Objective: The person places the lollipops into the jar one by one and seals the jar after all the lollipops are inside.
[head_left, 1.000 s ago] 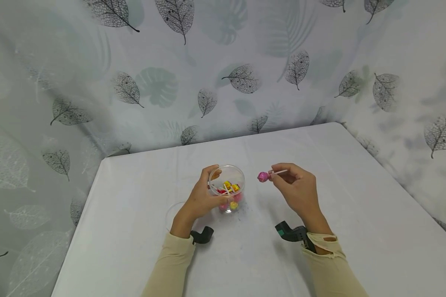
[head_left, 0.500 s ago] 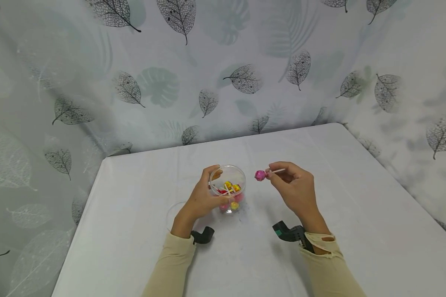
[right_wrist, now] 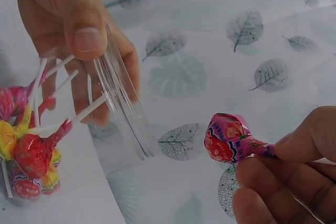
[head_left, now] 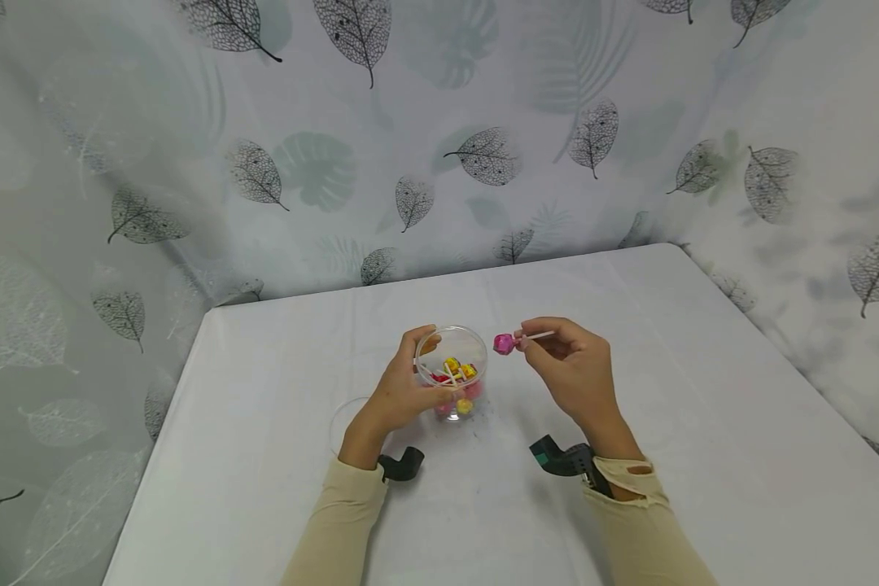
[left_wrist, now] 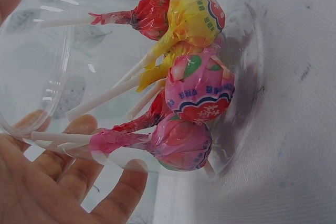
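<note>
A clear plastic jar (head_left: 450,338) stands open-topped near the middle of the table, with several wrapped lollipops (left_wrist: 197,90) in pink, yellow and red inside it. My left hand (head_left: 399,391) grips the jar around its side, thumb in front and fingers behind. To the right of the rim, my right hand (head_left: 575,366) pinches a pink lollipop (head_left: 504,344) where its wrapper meets the stick. In the right wrist view that lollipop's wrapped head points toward the jar, apart from it. Its white stick points away to the right.
A clear round lid (head_left: 337,423) lies on the white-covered table (head_left: 264,505), partly behind my left wrist. Leaf-printed curtains (head_left: 439,122) rise along the table's back and sides. A black wrist camera (head_left: 403,464) sits on each arm.
My right hand has moved left with the pink lollipop, bringing it closer to the jar's rim. The left hand keeps its grip on the jar.
</note>
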A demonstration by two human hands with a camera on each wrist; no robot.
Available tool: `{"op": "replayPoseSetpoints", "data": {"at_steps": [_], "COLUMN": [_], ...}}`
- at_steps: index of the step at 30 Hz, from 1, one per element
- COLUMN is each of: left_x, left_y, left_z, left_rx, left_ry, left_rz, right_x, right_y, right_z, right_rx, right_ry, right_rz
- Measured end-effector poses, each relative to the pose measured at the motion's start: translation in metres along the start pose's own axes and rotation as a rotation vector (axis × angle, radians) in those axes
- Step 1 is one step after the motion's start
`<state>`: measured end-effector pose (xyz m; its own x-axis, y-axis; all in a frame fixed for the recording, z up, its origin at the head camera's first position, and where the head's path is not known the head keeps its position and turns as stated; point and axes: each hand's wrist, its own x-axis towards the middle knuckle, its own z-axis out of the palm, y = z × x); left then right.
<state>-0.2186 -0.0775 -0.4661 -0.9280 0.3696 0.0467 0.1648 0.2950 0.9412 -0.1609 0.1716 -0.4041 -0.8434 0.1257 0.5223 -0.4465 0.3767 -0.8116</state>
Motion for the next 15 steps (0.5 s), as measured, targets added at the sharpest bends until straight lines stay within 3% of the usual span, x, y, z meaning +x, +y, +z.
{"op": "replayPoseSetpoints", "data": {"at_steps": [15], "left_x": [0.001], "left_y": [-0.002], "left_z": [-0.001], "left_rx": [-0.019], "left_ry": [-0.015], "left_rz": [0.040], "right_x": [0.003], "right_y": [-0.004], "right_z": [0.013], "right_rx": [0.004], "right_ry": [-0.057], "right_rz": [-0.024]}}
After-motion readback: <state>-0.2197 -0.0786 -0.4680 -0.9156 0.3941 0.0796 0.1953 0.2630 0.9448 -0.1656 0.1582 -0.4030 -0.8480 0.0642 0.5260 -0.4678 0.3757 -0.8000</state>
